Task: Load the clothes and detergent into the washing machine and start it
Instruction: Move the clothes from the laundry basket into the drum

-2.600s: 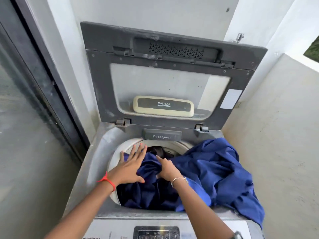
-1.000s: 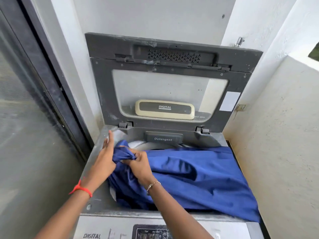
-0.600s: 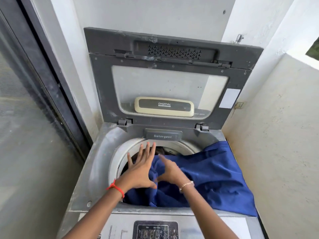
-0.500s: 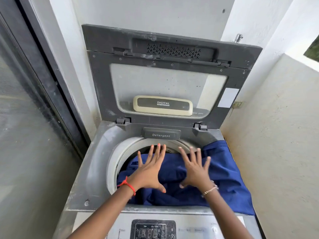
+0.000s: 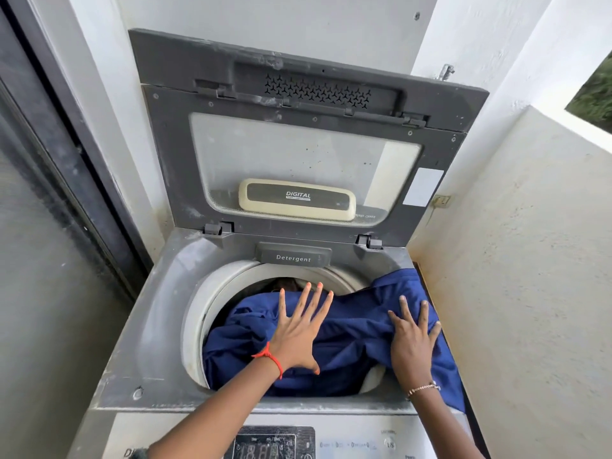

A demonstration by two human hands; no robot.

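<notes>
Right hand (image 5: 412, 339) shifted toward frame right; both hands flat, fingers spread wide, left hand (image 5: 298, 332) pressing crumpled dark-blue cloth (image 5: 351, 332) at lower centre.

**Bare forearms, two wrist ornaments**

Both forearms are bare — no sleeves show. The left hand (image 5: 298, 336) has a thin red-orange cord bracelet (image 5: 270, 356) at the wrist, knotted with a short loose end. The right hand (image 5: 412, 342) has a slim beaded metallic bracelet (image 5: 424, 388) at the wrist. The left fingernails (image 5: 319, 285) are painted pale coral-orange.
</notes>
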